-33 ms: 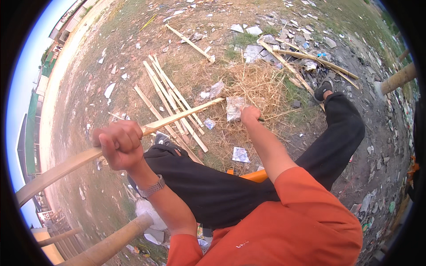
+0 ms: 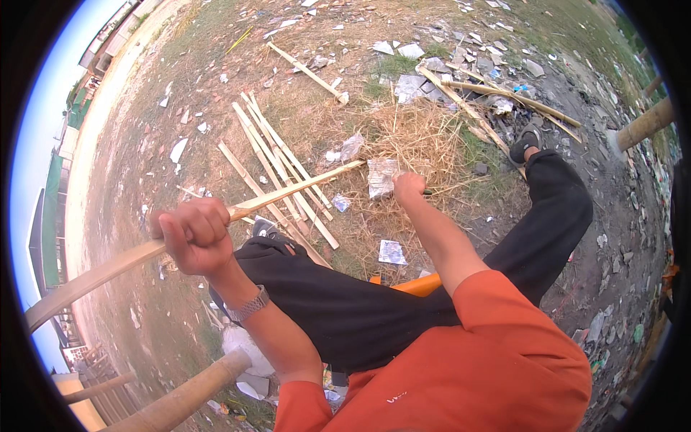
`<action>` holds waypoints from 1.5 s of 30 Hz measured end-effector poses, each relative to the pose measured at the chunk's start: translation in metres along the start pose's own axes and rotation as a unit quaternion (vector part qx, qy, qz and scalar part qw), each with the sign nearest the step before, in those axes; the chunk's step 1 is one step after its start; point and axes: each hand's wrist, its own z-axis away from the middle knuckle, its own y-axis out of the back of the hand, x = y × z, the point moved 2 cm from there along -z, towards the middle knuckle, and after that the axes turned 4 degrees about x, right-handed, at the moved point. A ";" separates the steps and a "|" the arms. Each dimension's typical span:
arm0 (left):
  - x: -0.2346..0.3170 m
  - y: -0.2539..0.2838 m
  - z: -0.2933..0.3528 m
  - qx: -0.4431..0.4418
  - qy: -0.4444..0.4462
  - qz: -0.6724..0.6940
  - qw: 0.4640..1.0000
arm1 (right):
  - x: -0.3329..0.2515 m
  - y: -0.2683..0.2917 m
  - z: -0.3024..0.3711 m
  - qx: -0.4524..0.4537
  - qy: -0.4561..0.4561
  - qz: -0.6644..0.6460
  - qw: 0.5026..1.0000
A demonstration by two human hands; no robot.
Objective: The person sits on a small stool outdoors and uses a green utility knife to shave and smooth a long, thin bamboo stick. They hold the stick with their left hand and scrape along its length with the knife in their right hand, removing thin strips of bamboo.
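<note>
My left hand (image 2: 198,234), a metal-banded watch on its wrist, is closed round a long split bamboo strip (image 2: 295,189). The strip runs from the far left edge, through the fist, to a narrow tip over the ground in front of me. Close to that tip is my right hand (image 2: 410,186), in a fist with the dark end of a tool handle (image 2: 427,192) poking out on its right. A mottled greyish rectangular piece (image 2: 381,178) lies just left of this fist; whether it is the tool's blade or scrap behind it, I cannot tell.
Several bamboo strips (image 2: 277,162) lie beyond my left foot. A heap of straw-coloured shavings (image 2: 425,133) spreads past my right hand. Bamboo poles (image 2: 529,97) and broken tile pieces lie near my right shoe (image 2: 525,144). A thick round pole (image 2: 180,392) stands at lower left.
My right hand has shifted very slightly to the right, and more of the dark handle end shows. My left hand and the strip look almost the same.
</note>
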 end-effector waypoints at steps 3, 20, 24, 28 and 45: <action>0.013 0.023 0.007 0.131 -0.015 -0.086 0.988 | 0.002 0.031 0.032 -0.018 0.093 -0.096 0.991; -0.008 -0.049 -0.047 0.216 -0.030 -0.203 0.955 | -0.052 0.166 0.196 -0.031 0.147 -0.559 0.815; -0.011 -0.037 -0.032 0.133 -0.084 -0.205 0.966 | -0.060 0.207 0.220 -0.006 0.246 -0.542 0.804; -0.011 -0.031 -0.026 0.136 -0.081 -0.183 0.970 | -0.062 0.250 0.241 0.004 0.267 -0.527 0.807; -0.002 -0.040 0.001 0.160 -0.099 -0.192 0.963 | -0.075 0.235 0.266 0.051 0.326 -0.447 0.831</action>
